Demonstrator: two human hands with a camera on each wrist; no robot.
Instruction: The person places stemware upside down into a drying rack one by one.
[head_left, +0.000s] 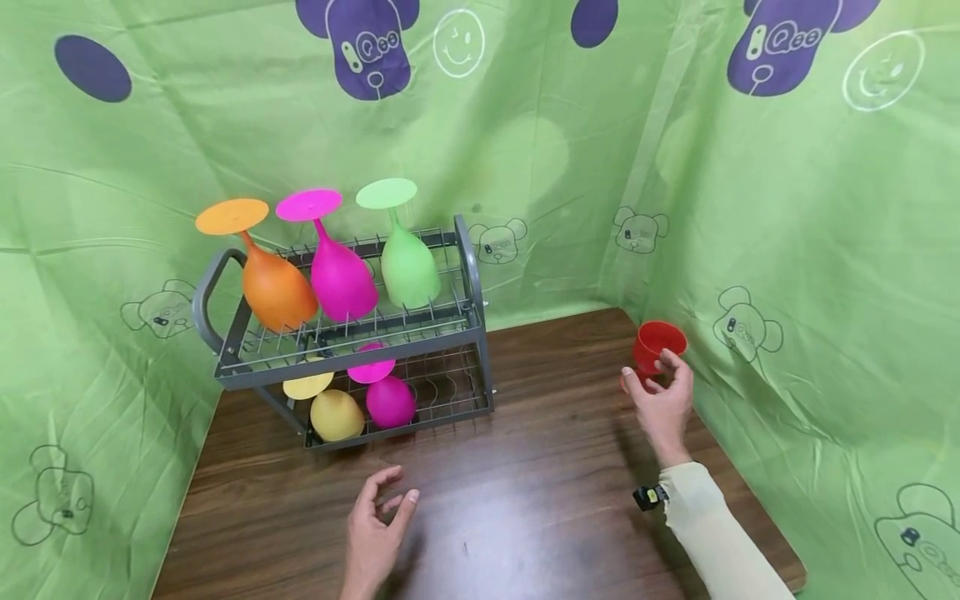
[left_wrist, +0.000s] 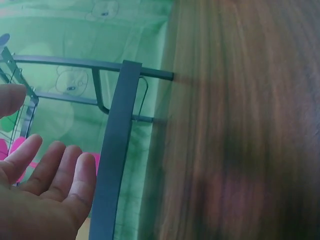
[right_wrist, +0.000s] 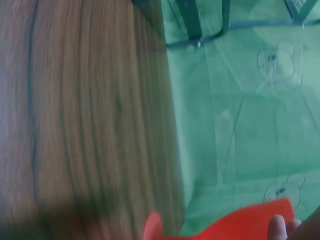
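Note:
A red goblet (head_left: 658, 335) stands at the table's right edge, bowl up, its lower part largely hidden behind my right hand (head_left: 666, 402). The thumb and fingers of that hand are spread apart in front of the goblet; whether they touch it I cannot tell. In the right wrist view, fingertips (right_wrist: 278, 227) overlap the red goblet (right_wrist: 240, 220) at the bottom edge. Over the table before the rack, my left hand (head_left: 375, 527) holds nothing, its fingers loosely bent. The left wrist view shows that hand (left_wrist: 45, 200) palm up beside the rack's dark frame (left_wrist: 117, 140).
On the two-tier rack (head_left: 352, 360), orange (head_left: 277, 287), magenta (head_left: 341, 279) and green goblets (head_left: 408, 267) stand upside down on top. Below lie a yellow (head_left: 337, 415) and a magenta goblet (head_left: 391, 402). Green patterned cloth (head_left: 540, 167) surrounds the wooden table (head_left: 525, 467).

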